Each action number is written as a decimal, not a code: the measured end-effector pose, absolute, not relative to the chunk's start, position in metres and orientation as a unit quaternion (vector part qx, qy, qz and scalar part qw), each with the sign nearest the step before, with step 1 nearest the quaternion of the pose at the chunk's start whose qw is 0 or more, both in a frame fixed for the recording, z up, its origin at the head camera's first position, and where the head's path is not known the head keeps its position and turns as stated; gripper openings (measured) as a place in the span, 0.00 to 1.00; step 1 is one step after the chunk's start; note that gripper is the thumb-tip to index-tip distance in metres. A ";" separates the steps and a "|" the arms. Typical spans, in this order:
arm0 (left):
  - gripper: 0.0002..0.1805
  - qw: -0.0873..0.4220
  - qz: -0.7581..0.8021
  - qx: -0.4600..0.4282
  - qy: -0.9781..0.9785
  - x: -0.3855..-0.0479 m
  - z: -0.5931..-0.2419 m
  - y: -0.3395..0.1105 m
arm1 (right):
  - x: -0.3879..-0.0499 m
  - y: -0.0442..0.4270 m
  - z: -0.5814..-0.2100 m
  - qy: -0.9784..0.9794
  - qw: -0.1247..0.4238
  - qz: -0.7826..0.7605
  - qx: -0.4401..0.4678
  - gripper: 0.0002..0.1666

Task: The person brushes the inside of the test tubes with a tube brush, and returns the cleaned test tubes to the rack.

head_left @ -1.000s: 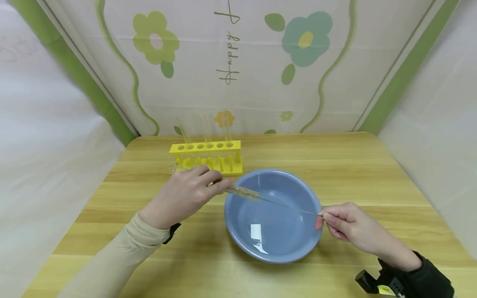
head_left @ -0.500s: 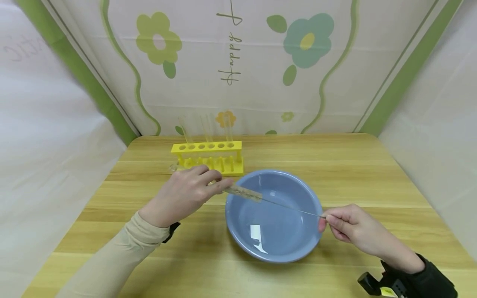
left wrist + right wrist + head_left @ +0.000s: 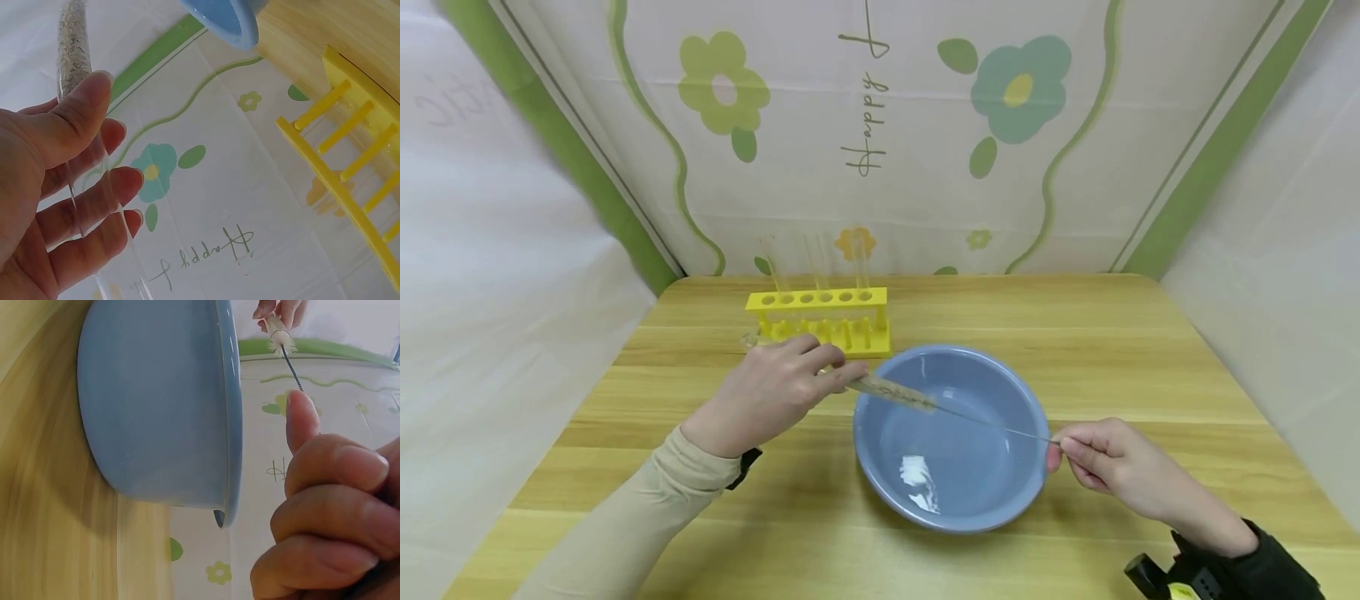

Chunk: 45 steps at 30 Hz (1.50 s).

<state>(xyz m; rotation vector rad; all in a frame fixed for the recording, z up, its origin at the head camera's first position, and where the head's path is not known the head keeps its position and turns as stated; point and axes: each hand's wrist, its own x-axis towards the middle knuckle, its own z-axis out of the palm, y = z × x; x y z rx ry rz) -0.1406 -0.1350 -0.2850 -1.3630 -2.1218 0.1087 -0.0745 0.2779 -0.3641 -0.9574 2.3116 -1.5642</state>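
My left hand (image 3: 775, 392) holds a clear test tube (image 3: 106, 194), its thumb and fingers round the glass, tilted over the left side of the blue basin (image 3: 955, 500). Pale brush bristles (image 3: 72, 44) fill the tube's mouth end. My right hand (image 3: 1120, 467) pinches the thin wire handle (image 3: 1000, 427) of the brush beside the basin's right rim. In the right wrist view the bristle end (image 3: 282, 342) shows at the tube's mouth, and the wire runs down to the right thumb (image 3: 302, 419). The other right fingers are curled.
A yellow rack (image 3: 820, 298) with three clear tubes upright in it stands behind my left hand. The basin rests on the wooden table (image 3: 1075, 333), which ends at a flowered curtain (image 3: 910, 192). Black gear (image 3: 1225, 571) is strapped at the right wrist.
My right hand has moved slightly right and down, drawing the wire with it; the bristles reach a little further toward it from the tube. The left hand has barely moved.
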 end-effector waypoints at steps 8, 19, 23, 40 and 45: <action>0.20 0.294 0.044 -0.513 -0.805 -0.142 -0.287 -0.136 | -0.075 0.283 -0.366 0.790 0.086 -0.514 -0.324 0.21; 0.24 0.300 0.044 -0.515 -0.801 -0.147 -0.290 -0.139 | -0.074 0.293 -0.371 0.812 0.072 -0.485 -0.316 0.21; 0.23 0.301 0.043 -0.517 -0.800 -0.147 -0.292 -0.140 | -0.072 0.297 -0.374 0.815 0.085 -0.483 -0.308 0.20; 0.23 0.299 0.052 -0.519 -0.799 -0.146 -0.294 -0.141 | -0.065 0.315 -0.386 0.846 0.055 -0.432 -0.306 0.20; 0.23 0.307 0.053 -0.520 -0.795 -0.146 -0.294 -0.141 | -0.062 0.323 -0.387 0.858 0.033 -0.412 -0.305 0.21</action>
